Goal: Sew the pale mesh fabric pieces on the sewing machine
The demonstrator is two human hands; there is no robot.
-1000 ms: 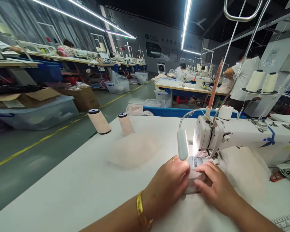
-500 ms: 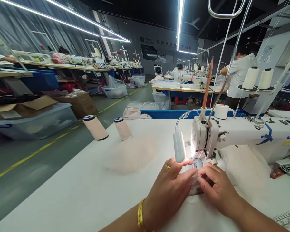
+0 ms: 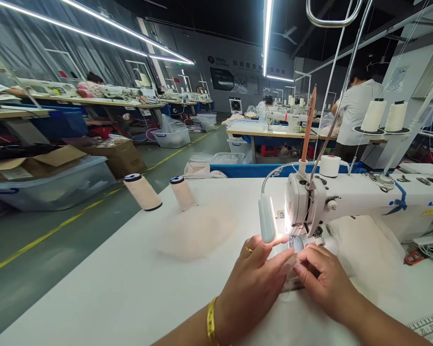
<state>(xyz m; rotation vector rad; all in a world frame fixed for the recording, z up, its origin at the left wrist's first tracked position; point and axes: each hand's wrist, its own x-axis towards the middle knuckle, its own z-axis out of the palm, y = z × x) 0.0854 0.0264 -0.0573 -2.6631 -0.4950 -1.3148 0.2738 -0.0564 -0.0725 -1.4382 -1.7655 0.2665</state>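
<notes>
In my head view, my hands sit close together at the needle end of the white sewing machine (image 3: 361, 194); my right hand (image 3: 326, 278) pinches the sheer pale fabric (image 3: 292, 282) there, while my left hand (image 3: 256, 283) has its fingers spread beside it, just below the lamp (image 3: 267, 218)

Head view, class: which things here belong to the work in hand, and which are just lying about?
In the work:
left hand
right hand, pinching fabric
sewing machine
lamp, lit

Apparently just lying about:
two peach cones
ruler
cardboard box
</notes>
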